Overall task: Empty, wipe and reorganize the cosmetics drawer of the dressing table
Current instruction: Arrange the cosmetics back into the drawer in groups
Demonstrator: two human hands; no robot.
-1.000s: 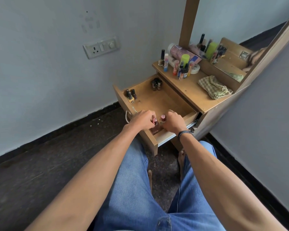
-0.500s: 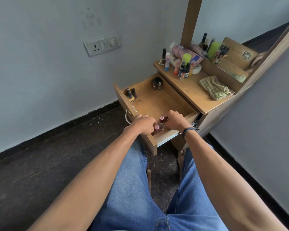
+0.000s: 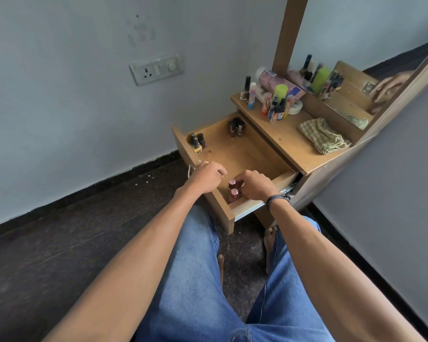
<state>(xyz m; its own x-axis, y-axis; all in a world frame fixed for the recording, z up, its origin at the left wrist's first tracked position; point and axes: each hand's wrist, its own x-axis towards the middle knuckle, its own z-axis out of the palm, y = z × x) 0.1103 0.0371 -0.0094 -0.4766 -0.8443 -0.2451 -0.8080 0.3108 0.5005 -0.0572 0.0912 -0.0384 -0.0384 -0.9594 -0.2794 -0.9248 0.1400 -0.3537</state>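
The wooden drawer (image 3: 242,154) of the dressing table stands pulled open. Two pink-capped nail polish bottles (image 3: 233,191) stand upright in its near right corner. My right hand (image 3: 256,185) curls beside them, fingertips touching the farther bottle's cap. My left hand (image 3: 206,176) hovers over the drawer's front edge, fingers curled with nothing in them. A few dark-capped bottles (image 3: 197,143) stand in the near left corner, and a cluster of dark bottles (image 3: 235,127) in the far corner.
On the table top (image 3: 287,141) stand several bottles and tubes (image 3: 273,104), a white jar and a folded checked cloth (image 3: 323,137). A mirror (image 3: 356,70) rises behind. A wall socket (image 3: 156,69) lies to the left. My jeans-clad legs and bare feet are below on dark floor.
Both hands set the pink-capped bottles down in the drawer's near corner. My left hand has let go and drawn back left; my right hand stays at the bottles.
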